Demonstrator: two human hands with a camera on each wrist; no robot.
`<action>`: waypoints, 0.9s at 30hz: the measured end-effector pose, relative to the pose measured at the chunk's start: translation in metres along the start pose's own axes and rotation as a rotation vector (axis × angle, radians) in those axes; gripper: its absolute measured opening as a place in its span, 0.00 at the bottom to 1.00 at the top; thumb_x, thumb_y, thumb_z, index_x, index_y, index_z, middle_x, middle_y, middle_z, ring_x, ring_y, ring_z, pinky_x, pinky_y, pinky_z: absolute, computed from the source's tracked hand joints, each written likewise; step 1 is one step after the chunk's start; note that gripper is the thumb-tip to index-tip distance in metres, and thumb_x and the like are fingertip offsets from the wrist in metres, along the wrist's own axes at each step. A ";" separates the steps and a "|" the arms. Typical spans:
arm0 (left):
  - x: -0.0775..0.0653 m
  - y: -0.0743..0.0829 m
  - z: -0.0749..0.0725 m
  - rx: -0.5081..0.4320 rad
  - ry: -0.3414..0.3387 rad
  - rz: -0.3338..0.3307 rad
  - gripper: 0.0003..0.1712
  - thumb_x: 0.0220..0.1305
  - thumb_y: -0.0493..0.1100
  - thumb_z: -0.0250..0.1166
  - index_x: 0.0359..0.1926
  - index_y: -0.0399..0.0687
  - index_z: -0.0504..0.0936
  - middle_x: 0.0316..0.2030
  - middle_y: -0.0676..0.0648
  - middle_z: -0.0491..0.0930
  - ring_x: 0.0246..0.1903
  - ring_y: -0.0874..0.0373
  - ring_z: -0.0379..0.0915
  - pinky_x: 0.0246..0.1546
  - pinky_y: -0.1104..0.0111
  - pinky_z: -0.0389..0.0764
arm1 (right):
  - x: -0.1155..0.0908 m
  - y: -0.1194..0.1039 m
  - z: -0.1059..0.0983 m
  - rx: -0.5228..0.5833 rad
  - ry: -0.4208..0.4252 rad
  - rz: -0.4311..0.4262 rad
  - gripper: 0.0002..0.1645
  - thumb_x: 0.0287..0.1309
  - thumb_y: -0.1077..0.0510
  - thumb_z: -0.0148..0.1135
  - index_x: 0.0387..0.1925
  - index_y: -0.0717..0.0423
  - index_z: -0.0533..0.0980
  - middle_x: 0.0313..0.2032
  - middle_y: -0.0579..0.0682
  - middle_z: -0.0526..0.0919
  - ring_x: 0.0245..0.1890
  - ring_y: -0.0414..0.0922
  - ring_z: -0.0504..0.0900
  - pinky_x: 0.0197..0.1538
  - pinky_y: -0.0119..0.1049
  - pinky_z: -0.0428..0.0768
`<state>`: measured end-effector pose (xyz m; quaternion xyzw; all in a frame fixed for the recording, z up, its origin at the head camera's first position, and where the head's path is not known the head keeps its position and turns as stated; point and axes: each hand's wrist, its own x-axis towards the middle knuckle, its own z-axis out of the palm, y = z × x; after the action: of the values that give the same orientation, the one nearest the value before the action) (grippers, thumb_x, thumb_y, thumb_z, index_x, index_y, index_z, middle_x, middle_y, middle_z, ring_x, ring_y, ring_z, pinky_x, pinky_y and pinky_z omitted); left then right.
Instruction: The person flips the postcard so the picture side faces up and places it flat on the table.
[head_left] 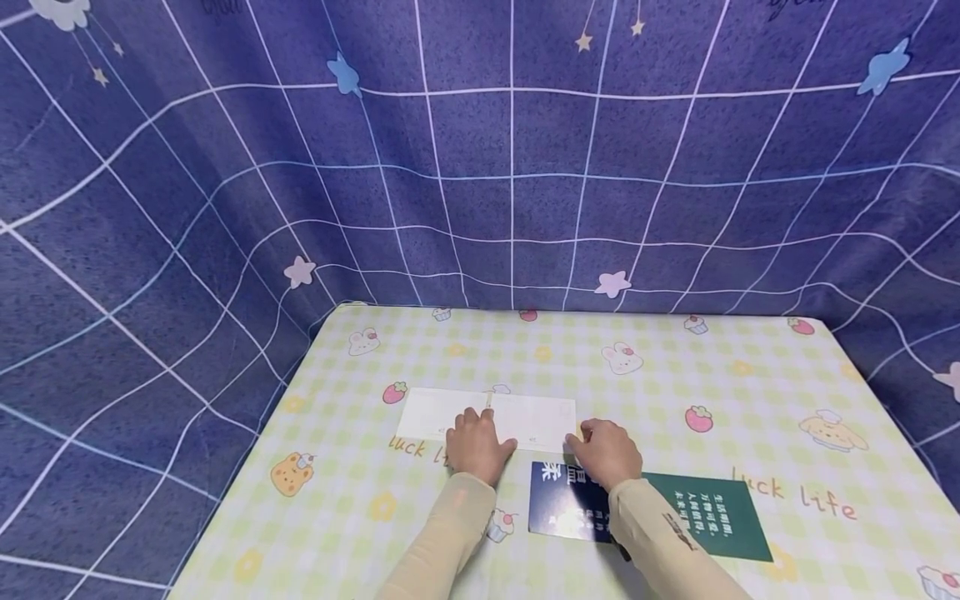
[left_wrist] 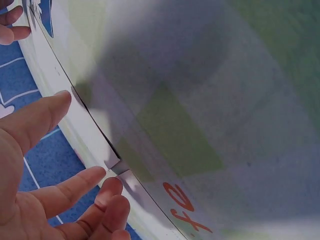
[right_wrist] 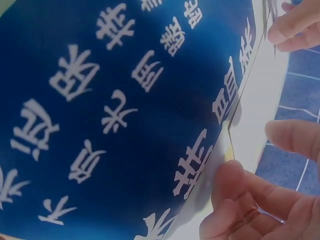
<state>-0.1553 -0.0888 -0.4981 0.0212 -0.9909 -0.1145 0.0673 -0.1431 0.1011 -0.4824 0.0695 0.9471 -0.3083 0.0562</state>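
Two white cards lie end to end, a left white card (head_left: 435, 408) and a right white card (head_left: 543, 417). A narrow gap separates them. My left hand (head_left: 478, 446) is over the place where they meet, its fingertips by the seam and its thumb (left_wrist: 52, 107) over the right card. At the right card's outer end is my right hand (head_left: 609, 454), thumb apart from its bent fingers (right_wrist: 230, 182), which are near the card's edge. A dark blue card (head_left: 558, 504) with white characters lies partly under my right wrist. Whether the fingertips press is unclear.
A green card (head_left: 731, 517) with white writing lies to the right, partly behind my right sleeve. Everything lies on a checked tablecloth (head_left: 675, 375) with printed cartoons. A blue gridded curtain (head_left: 480, 200) surrounds the table's back and sides.
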 end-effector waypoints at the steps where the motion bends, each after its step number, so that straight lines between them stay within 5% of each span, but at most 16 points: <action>1: 0.000 0.000 0.000 0.002 -0.004 -0.001 0.37 0.48 0.58 0.80 0.54 0.39 0.84 0.41 0.39 0.79 0.45 0.44 0.76 0.48 0.52 0.76 | 0.000 0.000 0.000 -0.004 0.002 -0.005 0.22 0.61 0.51 0.66 0.50 0.63 0.83 0.32 0.52 0.83 0.29 0.48 0.78 0.34 0.48 0.79; 6: 0.001 0.000 0.001 0.029 -0.016 -0.003 0.37 0.47 0.59 0.80 0.52 0.40 0.84 0.40 0.39 0.78 0.44 0.45 0.75 0.48 0.52 0.77 | 0.000 -0.003 0.002 -0.006 0.011 -0.032 0.13 0.60 0.52 0.66 0.32 0.59 0.82 0.22 0.48 0.75 0.24 0.47 0.73 0.27 0.40 0.69; 10: 0.001 0.001 0.002 0.054 -0.016 -0.001 0.37 0.46 0.59 0.81 0.51 0.40 0.85 0.40 0.39 0.78 0.44 0.45 0.75 0.47 0.53 0.77 | 0.000 -0.006 0.003 0.022 0.005 -0.028 0.18 0.60 0.53 0.66 0.20 0.57 0.74 0.18 0.47 0.69 0.21 0.46 0.69 0.25 0.38 0.63; 13: 0.002 0.001 0.001 0.064 -0.017 -0.002 0.37 0.45 0.60 0.81 0.50 0.40 0.85 0.40 0.39 0.78 0.44 0.45 0.75 0.46 0.54 0.77 | 0.000 -0.006 0.004 0.035 0.013 -0.015 0.13 0.57 0.53 0.68 0.31 0.61 0.81 0.22 0.48 0.74 0.24 0.46 0.72 0.27 0.40 0.71; 16: 0.003 0.002 0.000 0.076 -0.029 -0.013 0.40 0.43 0.61 0.81 0.52 0.40 0.84 0.42 0.39 0.78 0.45 0.45 0.75 0.48 0.53 0.77 | 0.000 -0.006 0.004 0.065 0.019 0.002 0.19 0.55 0.55 0.70 0.45 0.64 0.83 0.27 0.49 0.79 0.27 0.47 0.76 0.33 0.45 0.77; 22: 0.007 0.000 0.000 0.095 -0.056 -0.032 0.46 0.41 0.64 0.81 0.57 0.40 0.82 0.45 0.39 0.78 0.49 0.44 0.74 0.53 0.53 0.76 | 0.000 -0.006 0.006 0.116 0.037 0.050 0.16 0.53 0.56 0.70 0.42 0.61 0.84 0.29 0.50 0.81 0.28 0.47 0.77 0.32 0.44 0.76; 27: 0.007 -0.001 -0.001 0.093 -0.064 -0.025 0.47 0.40 0.65 0.81 0.56 0.41 0.82 0.44 0.39 0.77 0.48 0.45 0.74 0.51 0.54 0.75 | 0.004 -0.005 0.008 0.036 0.053 0.058 0.28 0.54 0.54 0.69 0.54 0.65 0.80 0.40 0.58 0.83 0.33 0.52 0.79 0.38 0.53 0.80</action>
<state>-0.1624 -0.0905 -0.4967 0.0329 -0.9965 -0.0697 0.0330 -0.1472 0.0927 -0.4864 0.1058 0.9402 -0.3215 0.0389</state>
